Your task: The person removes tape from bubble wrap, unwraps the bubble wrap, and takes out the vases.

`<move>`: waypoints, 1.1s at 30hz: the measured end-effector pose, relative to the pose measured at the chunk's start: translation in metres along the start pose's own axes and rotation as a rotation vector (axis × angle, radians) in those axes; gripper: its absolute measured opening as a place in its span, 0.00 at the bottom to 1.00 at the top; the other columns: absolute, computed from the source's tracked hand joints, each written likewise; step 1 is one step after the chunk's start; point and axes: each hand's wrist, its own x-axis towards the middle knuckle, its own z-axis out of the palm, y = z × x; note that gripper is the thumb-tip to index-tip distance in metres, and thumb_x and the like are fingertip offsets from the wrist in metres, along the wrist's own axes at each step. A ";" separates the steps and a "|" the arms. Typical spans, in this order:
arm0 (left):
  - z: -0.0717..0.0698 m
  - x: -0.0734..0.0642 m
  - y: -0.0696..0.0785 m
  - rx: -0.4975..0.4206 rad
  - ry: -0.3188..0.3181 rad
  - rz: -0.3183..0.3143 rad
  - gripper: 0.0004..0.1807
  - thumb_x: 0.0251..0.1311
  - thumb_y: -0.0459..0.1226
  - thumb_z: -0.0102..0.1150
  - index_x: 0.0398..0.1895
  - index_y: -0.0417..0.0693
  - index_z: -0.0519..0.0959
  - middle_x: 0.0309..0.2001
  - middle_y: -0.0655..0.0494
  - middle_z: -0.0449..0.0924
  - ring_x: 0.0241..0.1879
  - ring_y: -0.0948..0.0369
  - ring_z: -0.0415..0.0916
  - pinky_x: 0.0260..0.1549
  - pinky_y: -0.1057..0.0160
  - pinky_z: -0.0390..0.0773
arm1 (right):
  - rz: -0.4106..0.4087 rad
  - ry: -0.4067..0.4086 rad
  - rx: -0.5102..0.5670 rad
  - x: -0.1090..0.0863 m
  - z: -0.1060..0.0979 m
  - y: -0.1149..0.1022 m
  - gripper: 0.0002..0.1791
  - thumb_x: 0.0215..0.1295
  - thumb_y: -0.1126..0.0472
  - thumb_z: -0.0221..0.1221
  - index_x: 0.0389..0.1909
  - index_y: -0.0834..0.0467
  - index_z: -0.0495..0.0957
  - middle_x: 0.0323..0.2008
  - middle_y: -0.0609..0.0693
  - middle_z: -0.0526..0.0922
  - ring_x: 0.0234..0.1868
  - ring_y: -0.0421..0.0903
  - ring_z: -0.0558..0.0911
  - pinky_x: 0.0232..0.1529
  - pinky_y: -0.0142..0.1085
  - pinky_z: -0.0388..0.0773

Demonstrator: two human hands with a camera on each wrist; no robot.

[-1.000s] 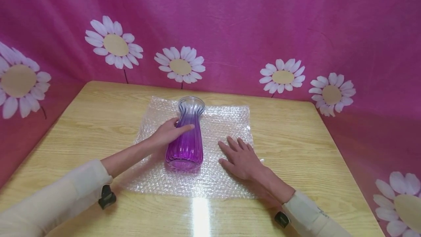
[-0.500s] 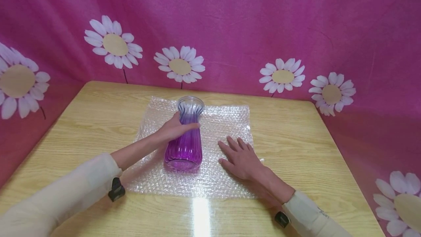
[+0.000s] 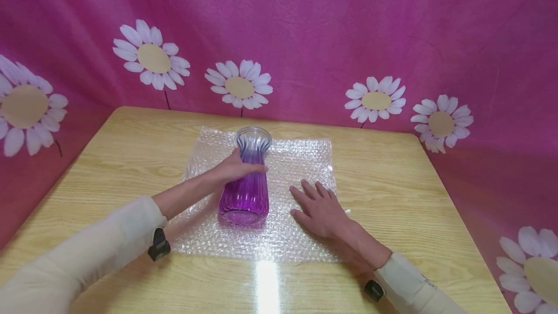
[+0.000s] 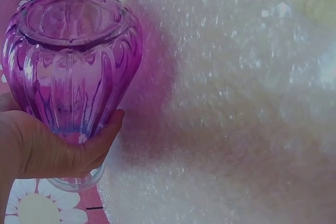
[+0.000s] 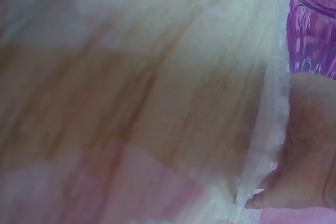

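Observation:
A ribbed glass vase (image 3: pixel 245 197), purple at the base and fading to clear at the mouth, lies on its side over a sheet of bubble wrap (image 3: pixel 296 159). Its base points toward me and its flared mouth away. My left hand (image 3: pixel 231 167) grips the vase's narrower part, with the thumb across the top; the other fingers are mostly hidden behind the glass. The left wrist view shows the vase's round base (image 4: pixel 71 19) close up. To the right, my right hand (image 3: pixel 320 210) rests palm down on the wrap's right part, fingers spread and straight.
The wrap lies on a light wood-grain table (image 3: pixel 383 183), its far edge against a pink curtain (image 3: pixel 305 38) printed with daisies. A glare streak (image 3: pixel 267 285) shows near the front. Both forearms wear pale sleeves with dark devices underneath.
My left hand has slid a little right and farther over the vase, its thumb now reaching the right side. The left forearm followed. The vase and my right hand have stayed nearly still.

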 end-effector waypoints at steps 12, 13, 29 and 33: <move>-0.001 0.004 0.002 -0.084 -0.003 -0.072 0.59 0.52 0.45 0.72 0.78 0.40 0.41 0.64 0.32 0.67 0.61 0.37 0.70 0.60 0.40 0.71 | -0.003 0.004 0.009 0.001 -0.001 0.000 0.34 0.76 0.42 0.46 0.77 0.52 0.58 0.76 0.63 0.54 0.73 0.71 0.52 0.68 0.68 0.51; 0.000 0.004 0.002 -0.087 0.005 -0.076 0.60 0.52 0.45 0.72 0.78 0.40 0.40 0.64 0.32 0.67 0.61 0.37 0.70 0.60 0.41 0.72 | -0.003 0.002 0.011 0.001 -0.002 0.000 0.34 0.76 0.42 0.46 0.78 0.52 0.58 0.76 0.63 0.54 0.73 0.71 0.52 0.68 0.68 0.51; -0.002 0.003 -0.006 -0.193 -0.019 -0.091 0.47 0.55 0.44 0.69 0.73 0.41 0.54 0.56 0.35 0.75 0.52 0.41 0.77 0.53 0.44 0.78 | 0.007 -0.031 0.021 -0.001 -0.002 0.001 0.35 0.77 0.42 0.45 0.78 0.52 0.56 0.76 0.63 0.52 0.73 0.71 0.51 0.68 0.69 0.50; -0.003 0.001 -0.008 -0.198 -0.020 -0.113 0.43 0.56 0.45 0.69 0.68 0.35 0.59 0.54 0.35 0.77 0.51 0.42 0.78 0.53 0.46 0.78 | 0.005 -0.033 0.026 -0.001 -0.001 0.001 0.35 0.77 0.42 0.45 0.78 0.53 0.56 0.76 0.63 0.51 0.73 0.71 0.50 0.68 0.69 0.49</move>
